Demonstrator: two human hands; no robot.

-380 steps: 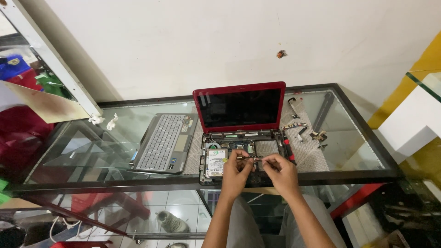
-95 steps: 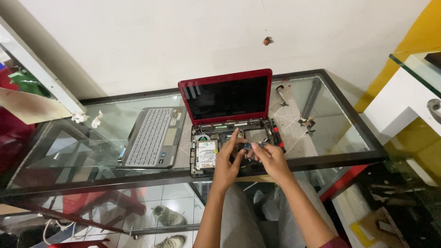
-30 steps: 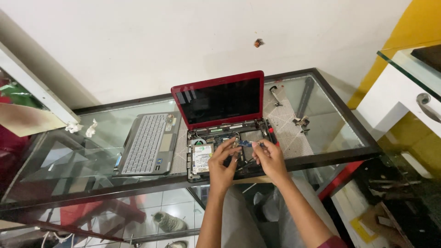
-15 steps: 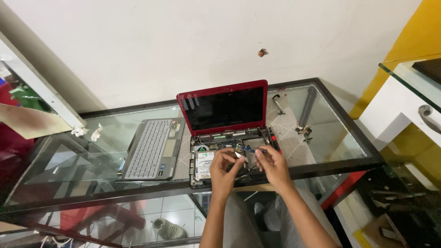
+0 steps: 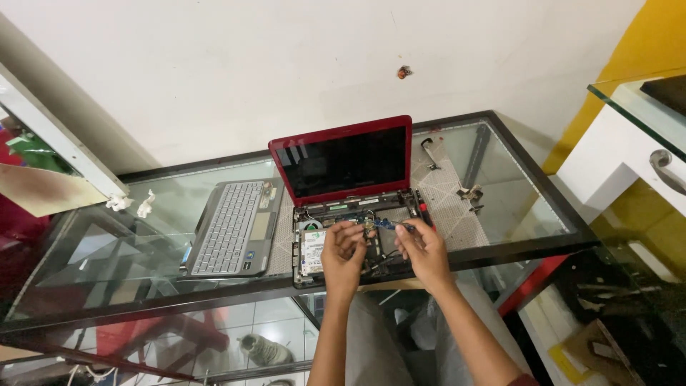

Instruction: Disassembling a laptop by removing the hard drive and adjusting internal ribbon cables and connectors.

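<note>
Plain off-white wall (image 5: 214,64) with one small dark mark (image 5: 404,71), black-framed glass table (image 5: 529,246), yellow wall section (image 5: 643,50) at right, white glass-topped cabinet (image 5: 607,154), tiled floor (image 5: 236,322) below.

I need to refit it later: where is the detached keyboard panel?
The grey keyboard panel lies on the glass table, left of the opened red laptop.

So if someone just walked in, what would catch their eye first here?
Probably the red laptop standing open mid-table with its base stripped bare. Both hands, the left hand and right hand, meet over its exposed insides. Just left of it, the removed grey keyboard panel lies on the glass table.
</note>
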